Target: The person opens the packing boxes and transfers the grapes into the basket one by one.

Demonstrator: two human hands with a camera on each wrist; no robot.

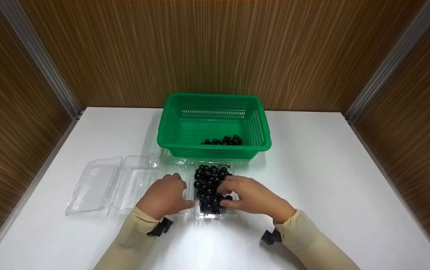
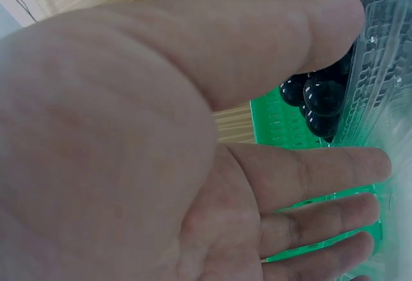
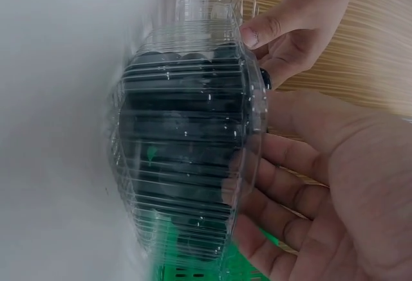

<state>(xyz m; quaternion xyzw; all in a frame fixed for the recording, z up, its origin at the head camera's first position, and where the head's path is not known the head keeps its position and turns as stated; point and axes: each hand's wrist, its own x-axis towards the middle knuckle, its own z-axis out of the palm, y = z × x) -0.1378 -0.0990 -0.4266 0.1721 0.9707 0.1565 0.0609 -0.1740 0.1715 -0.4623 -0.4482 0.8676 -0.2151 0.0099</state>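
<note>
Dark, nearly black grapes (image 1: 208, 187) fill one half of a clear hinged plastic box (image 3: 187, 126) on the table. At that half's left rim is my left hand (image 1: 164, 197). Its thumb and fingers (image 2: 322, 172) stretch out straight along the clear wall in the left wrist view, gripping nothing. From the right side, my right hand (image 1: 254, 197) reaches over the rim with extended fingers (image 3: 290, 155), whose tips rest on the grapes. Through the ribbed wall, the right wrist view shows the grapes packed inside.
Behind the box stands a green basket (image 1: 215, 152) with more dark grapes (image 1: 224, 140) near its front wall. Another clear open box (image 1: 96, 183) lies at the left on the white table (image 1: 312, 168). Wood-patterned panels (image 1: 215, 52) enclose the back and sides.
</note>
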